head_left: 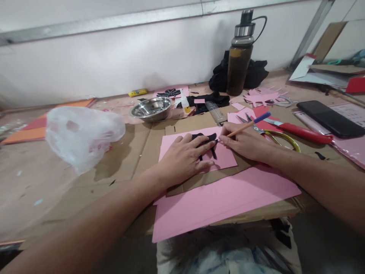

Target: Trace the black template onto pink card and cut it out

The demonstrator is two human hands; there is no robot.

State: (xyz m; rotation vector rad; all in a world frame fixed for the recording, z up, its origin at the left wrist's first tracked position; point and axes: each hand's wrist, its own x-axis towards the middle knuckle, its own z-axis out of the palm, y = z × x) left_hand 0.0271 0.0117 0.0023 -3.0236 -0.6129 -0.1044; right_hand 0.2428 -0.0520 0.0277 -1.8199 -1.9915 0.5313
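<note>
My left hand [184, 154] lies flat with its fingers spread, pressing a black cut-out shape [210, 137] onto a small pink sheet [169, 144]. Much of the black shape is hidden beneath those fingers. A ballpoint pen [242, 127] with an orange barrel and a blue end is gripped in my right hand [243, 141]. Its tip points at the right edge of the black shape; whether it touches the paper I cannot tell. Under the sheet is a piece of cardboard [185, 185], resting partly on larger pink sheets [222, 201].
Close by my right hand lie yellow-handled scissors [282, 139] and a red-handled tool [305, 132]. A phone [330, 118] is farther right. Behind stand a steel bowl [151, 110], a small glue bottle [184, 102] and a tall drink bottle [240, 64]. To the left sits a plastic bag [82, 133].
</note>
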